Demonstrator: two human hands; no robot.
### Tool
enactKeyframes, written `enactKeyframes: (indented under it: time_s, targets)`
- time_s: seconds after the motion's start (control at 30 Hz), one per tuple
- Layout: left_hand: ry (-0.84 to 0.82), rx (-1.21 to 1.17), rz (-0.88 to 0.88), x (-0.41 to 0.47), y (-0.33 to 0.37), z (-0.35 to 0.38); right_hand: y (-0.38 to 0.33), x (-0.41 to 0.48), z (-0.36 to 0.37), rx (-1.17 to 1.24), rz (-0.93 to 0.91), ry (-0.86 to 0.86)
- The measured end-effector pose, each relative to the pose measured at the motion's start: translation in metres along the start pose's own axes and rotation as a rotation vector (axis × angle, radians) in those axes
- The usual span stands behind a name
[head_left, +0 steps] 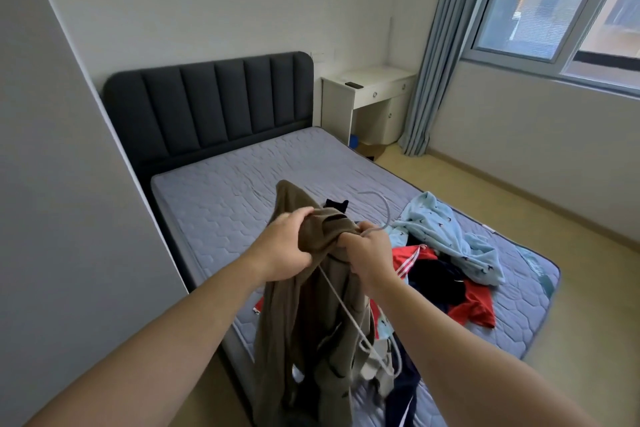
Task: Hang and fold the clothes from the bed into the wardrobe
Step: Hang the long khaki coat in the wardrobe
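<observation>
Both hands are raised over the near edge of the bed, holding 1 olive-brown garment between them. The left hand grips a bunched fold at its top, fingers curled round the cloth. The right hand, just beside it, pinches the same bunch together with a grey wire hanger, whose hook rises above the knuckles while its wire runs down across the hanging cloth. The garment drops from the hands toward the mattress edge. To the right of the hands, on the bed, lies a heap: a light blue garment, a red garment and a dark navy garment, touching one another.
</observation>
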State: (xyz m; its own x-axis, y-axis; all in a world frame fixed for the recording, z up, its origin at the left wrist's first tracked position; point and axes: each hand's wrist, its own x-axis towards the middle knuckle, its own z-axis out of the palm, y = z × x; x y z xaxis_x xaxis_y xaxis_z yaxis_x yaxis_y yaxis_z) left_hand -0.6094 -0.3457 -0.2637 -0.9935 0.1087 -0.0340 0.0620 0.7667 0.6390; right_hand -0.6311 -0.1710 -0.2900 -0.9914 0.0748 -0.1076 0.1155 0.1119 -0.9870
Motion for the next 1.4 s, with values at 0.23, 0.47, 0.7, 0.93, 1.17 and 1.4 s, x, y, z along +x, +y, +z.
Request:
enactKeyframes:
  time_s: [0.23,0.47,0.7,0.93,1.17,1.4]
  targets:
    - [0.227,0.527,0.487,0.018,0.018,-0.007,-0.025,-0.005,0.012,-0.007,-0.142,-0.071]
    - [0.228,0.473,0.545,0.027,0.021,-0.042,-0.051,-0.008,-0.014,0.354,-0.023,-0.501]
    - [0.275,0.599,0.545,0.026,0.023,-0.040,-0.039,0.003,-0.025,0.577,0.302,-0.340]
    - [0.462,0.543,0.457,0.017,0.022,-0.055,0.008,0.020,-0.034,0.051,0.628,-0.270]
    - [0.745,0.536,0.410,0.015,0.025,-0.062,0.043,0.015,-0.018,-0.292,0.828,-0.519]
    - [0.811,0.543,0.441,0.010,0.013,-0.067,0.063,-0.004,-0.005,-0.226,1.033,-0.802]
